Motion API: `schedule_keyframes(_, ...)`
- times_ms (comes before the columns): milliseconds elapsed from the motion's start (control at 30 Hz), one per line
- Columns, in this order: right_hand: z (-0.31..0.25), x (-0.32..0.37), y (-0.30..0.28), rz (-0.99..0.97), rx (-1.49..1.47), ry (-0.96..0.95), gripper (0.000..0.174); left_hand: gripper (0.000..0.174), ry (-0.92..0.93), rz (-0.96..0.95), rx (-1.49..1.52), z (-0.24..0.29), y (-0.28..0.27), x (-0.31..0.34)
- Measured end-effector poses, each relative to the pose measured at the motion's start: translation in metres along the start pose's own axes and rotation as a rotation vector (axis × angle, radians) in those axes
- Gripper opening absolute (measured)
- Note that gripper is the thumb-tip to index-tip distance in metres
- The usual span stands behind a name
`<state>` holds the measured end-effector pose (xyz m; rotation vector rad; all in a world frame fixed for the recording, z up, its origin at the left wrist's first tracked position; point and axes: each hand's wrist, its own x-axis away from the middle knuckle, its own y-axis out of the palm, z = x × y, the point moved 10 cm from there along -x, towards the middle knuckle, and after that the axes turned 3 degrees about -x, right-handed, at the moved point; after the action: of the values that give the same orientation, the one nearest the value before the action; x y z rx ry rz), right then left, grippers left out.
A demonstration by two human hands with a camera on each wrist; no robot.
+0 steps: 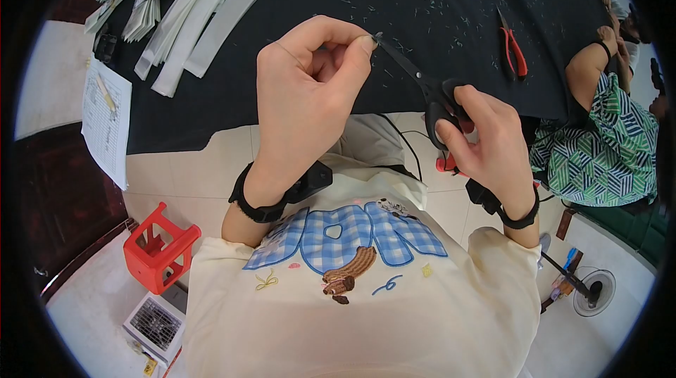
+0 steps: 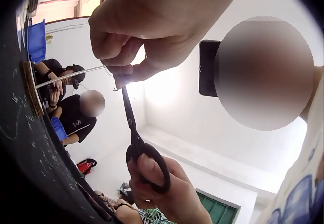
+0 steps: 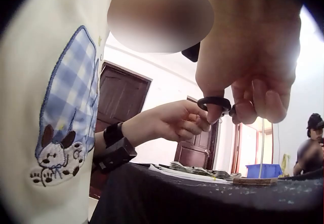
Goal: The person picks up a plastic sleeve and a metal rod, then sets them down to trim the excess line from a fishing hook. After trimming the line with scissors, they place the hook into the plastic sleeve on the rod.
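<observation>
Head view: scissors point(image 1: 403, 62) slant fwd-left from R hand point(image 1: 493, 142), fingers gripping handles; tips by tiny bit point(image 1: 378, 36), pinched in nearer L hand point(image 1: 306, 89).

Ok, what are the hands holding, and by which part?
The right hand holds the scissors by the handle loops. The left hand pinches something at the blade tip, too small to tell what or where.

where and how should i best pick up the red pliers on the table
By the handles, probably coming from the person's side and slightly above: the pliers lie flat on the black cloth, handles toward the person and narrow pointed jaws facing away, so a hand would meet the broader grips first.
</observation>
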<state>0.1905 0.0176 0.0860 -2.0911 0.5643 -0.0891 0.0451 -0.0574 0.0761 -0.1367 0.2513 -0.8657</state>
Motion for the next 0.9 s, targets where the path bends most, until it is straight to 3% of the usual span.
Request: schedule_keyframes(900,0.0009,0.0016,0.0016,0.013,0.027,-0.021,0.024,0.008,0.014,-0.018,0.045,-0.0018,0.0018,0.0012)
